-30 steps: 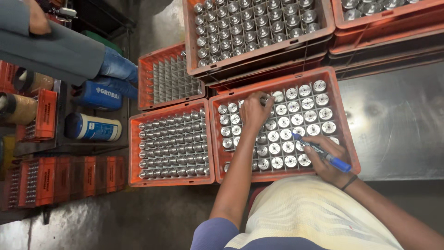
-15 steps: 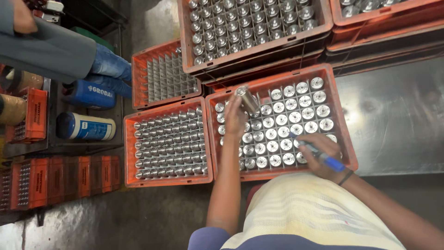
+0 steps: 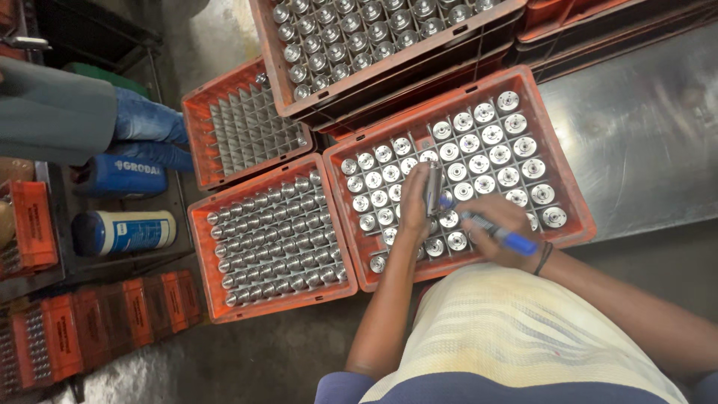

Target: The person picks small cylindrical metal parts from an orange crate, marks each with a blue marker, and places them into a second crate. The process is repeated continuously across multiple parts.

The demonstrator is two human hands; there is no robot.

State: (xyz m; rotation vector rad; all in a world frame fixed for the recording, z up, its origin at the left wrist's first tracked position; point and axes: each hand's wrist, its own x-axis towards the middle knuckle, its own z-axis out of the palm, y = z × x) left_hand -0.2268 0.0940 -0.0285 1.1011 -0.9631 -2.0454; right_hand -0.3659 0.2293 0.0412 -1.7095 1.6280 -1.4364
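Note:
My left hand (image 3: 413,211) grips a silver metal cylinder (image 3: 433,187) lifted clear above an orange crate (image 3: 565,187) whose grid cells hold several shiny round-topped metal parts. My right hand (image 3: 502,233) holds a blue marker pen (image 3: 499,233), its tip pointing at the cylinder. Both hands meet over the near middle of that crate.
An orange crate (image 3: 224,295) of parts lying on their sides sits left; behind it is an orange crate with an empty metal grid (image 3: 196,127), and a fuller crate (image 3: 277,67) is stacked at the top. Another person's arm (image 3: 56,112), two cans and small orange crates lie left. Steel sheet (image 3: 643,142) at right.
My left hand lifted a cylinder out of the crate and brought it toward me. It now sits against the marker in my right hand.

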